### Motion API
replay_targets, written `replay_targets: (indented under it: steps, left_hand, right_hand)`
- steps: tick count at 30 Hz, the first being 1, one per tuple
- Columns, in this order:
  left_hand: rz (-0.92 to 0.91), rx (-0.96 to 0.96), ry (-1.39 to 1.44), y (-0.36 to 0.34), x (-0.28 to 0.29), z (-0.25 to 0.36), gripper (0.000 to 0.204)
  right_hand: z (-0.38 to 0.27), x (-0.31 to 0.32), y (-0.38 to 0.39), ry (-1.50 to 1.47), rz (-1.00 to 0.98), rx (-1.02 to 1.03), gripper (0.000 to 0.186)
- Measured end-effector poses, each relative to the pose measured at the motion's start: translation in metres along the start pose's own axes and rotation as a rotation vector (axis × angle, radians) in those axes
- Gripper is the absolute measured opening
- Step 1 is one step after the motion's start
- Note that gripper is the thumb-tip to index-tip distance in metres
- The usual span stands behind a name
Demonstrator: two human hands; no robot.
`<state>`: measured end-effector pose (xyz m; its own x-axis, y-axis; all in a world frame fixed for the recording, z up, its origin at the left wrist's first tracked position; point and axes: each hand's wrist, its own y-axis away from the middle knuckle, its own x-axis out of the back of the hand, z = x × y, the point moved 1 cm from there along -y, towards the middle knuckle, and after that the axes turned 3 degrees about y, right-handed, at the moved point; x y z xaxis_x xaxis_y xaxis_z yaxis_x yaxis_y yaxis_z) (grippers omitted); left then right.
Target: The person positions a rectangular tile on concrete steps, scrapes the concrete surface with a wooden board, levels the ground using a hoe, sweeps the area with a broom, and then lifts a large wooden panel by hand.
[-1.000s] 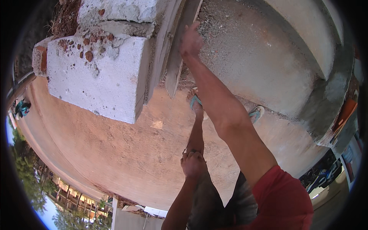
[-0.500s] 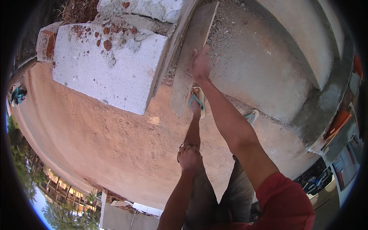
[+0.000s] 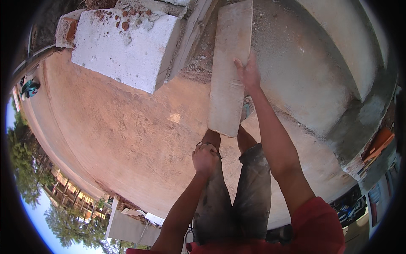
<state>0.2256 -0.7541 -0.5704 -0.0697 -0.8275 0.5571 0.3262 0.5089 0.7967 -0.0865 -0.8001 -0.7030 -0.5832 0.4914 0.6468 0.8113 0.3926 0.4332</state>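
Note:
My right hand (image 3: pixel 248 73) grips the right long edge of a flat, dusty wooden board (image 3: pixel 231 63), thumb on its upper face and fingers round the edge. The board is raised and tilted, its near end in front of my shins, its far end by the concrete edging. It hides most of my sandalled feet. My left hand (image 3: pixel 206 158) is closed at my left knee, beside the hem of my dark, stained trousers (image 3: pixel 213 199); what its fingers hold, if anything, is hidden.
A white-faced block (image 3: pixel 122 48) with reddish crumbs stands at the far left, a brick piece (image 3: pixel 66 30) beside it. Curved concrete steps (image 3: pixel 338 38) rise at the right. An orange object (image 3: pixel 379 143) lies at the right edge. Reddish concrete floor (image 3: pixel 139 127) spreads leftward.
My right hand has lifted the board off the ground and drawn it nearer and rightward, so it now covers my feet. My left hand stays at the knee. The view has shifted slightly.

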Motion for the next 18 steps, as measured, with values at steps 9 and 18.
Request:
replay_targets:
  steps: [9,18]
  left_hand:
    - [0.13,-0.082,0.02,0.014,0.069,-0.076,0.023]
    - [-0.131,0.064,-0.372,-0.04,0.098,-0.176,0.032]
  right_hand:
    - [0.022,-0.03,0.116,0.056,-0.023,-0.09,0.042]
    - [0.016,-0.193,0.199,0.0,0.119,-0.143,0.043]
